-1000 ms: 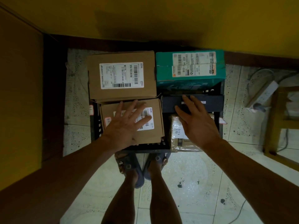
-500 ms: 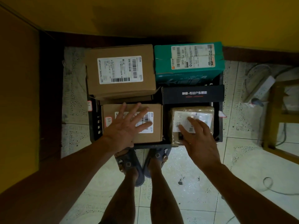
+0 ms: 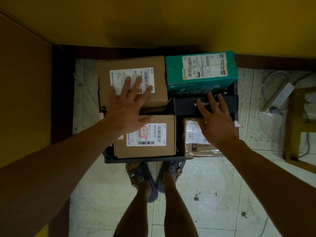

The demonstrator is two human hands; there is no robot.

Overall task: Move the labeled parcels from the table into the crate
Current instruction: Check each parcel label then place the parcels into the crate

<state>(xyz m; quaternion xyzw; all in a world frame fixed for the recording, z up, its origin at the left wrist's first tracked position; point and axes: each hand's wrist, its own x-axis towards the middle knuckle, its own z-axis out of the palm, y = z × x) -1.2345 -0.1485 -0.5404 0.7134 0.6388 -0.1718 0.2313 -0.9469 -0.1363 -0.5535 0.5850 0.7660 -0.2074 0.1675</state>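
Note:
A black crate [image 3: 145, 159] on the floor holds several labeled parcels. A large brown box [image 3: 159, 69] fills its far left, a teal box [image 3: 174, 74] its far right. A smaller brown box [image 3: 145, 151] sits near left, a dark flat box [image 3: 184, 105] lies in the middle right, and a tape-wrapped parcel [image 3: 193, 147] is near right. My left hand [image 3: 127, 105] is spread flat, fingers over the large brown box's label. My right hand [image 3: 215, 120] is spread over the dark box and the wrapped parcel. Neither hand grips anything.
My two feet in dark sandals [image 3: 142, 178] stand just in front of the crate on the pale tiled floor [image 3: 213, 185]. A white power strip [image 3: 280, 98] with cables lies at the right beside a wooden frame [image 3: 290, 127]. Yellow walls close off the back and left.
My left hand moved forward from the near brown box onto the far brown box. My right hand moved up from the wrapped parcel toward the dark box.

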